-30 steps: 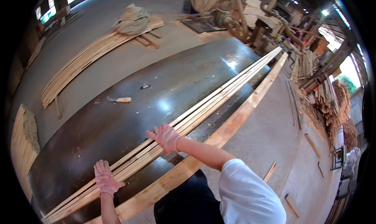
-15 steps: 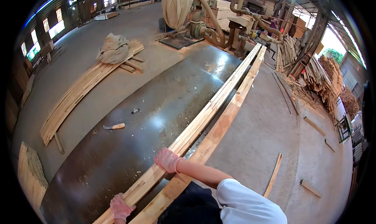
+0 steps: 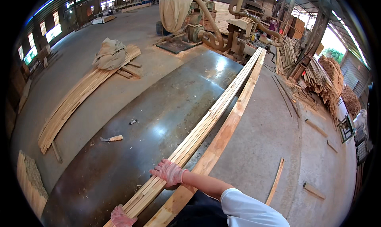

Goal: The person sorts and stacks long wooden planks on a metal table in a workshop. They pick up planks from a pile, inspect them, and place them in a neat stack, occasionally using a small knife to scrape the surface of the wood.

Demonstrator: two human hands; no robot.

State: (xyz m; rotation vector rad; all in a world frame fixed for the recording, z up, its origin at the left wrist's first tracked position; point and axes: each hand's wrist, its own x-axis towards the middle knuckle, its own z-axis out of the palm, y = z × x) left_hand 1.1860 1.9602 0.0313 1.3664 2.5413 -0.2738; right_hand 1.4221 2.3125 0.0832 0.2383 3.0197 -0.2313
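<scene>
A bundle of long, narrow wooden strips [image 3: 202, 128] runs diagonally along the right side of a dark, glossy table [image 3: 95, 175]. My right hand [image 3: 168, 172], in a pinkish work glove, grips across the strips with its fingers over their left edge. Nearer to me, my left hand [image 3: 122, 216], gloved alike, holds the bundle close to the lower edge of the picture, which partly cuts it off. A wider wooden board [image 3: 216, 147] lies alongside on the right, beneath my right forearm.
On the table lie a wooden-handled hooked knife [image 3: 112, 138] and a small dark object [image 3: 133, 122]. Left on the floor is a plank stack [image 3: 75, 96] under a cloth bag [image 3: 110, 53]. Machinery with hoses [image 3: 234, 36] stands beyond the table. Scrap wood [image 3: 314, 128] lies on the right floor.
The bundle's strips now show more separate lines and look fanned out. My right hand has shifted slightly down and left, its fingers reaching further across. The view has moved a little.
</scene>
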